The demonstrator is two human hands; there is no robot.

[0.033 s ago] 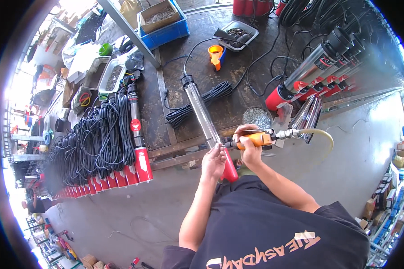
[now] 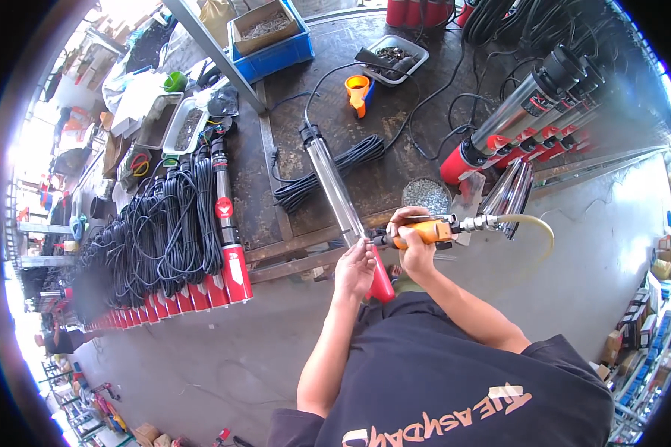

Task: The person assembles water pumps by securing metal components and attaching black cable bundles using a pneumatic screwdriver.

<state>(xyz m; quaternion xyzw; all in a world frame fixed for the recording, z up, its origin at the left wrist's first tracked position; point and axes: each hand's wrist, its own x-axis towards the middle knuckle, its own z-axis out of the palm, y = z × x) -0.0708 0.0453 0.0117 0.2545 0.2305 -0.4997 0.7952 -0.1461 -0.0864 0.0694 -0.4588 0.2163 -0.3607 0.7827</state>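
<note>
My right grip (image 2: 416, 242) wraps an orange, hose-fed power tool (image 2: 429, 232), nose beside a long silver-and-red metal cylinder (image 2: 334, 179) overhanging the dark surface (image 2: 388, 123); my left grip (image 2: 356, 262) bunches there, perhaps steadying, its hold unclear.

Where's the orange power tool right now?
In the head view, just right of centre: the orange power tool sits in the right hand's grip, nose toward the steel tube, pale hose at its other end.
</note>
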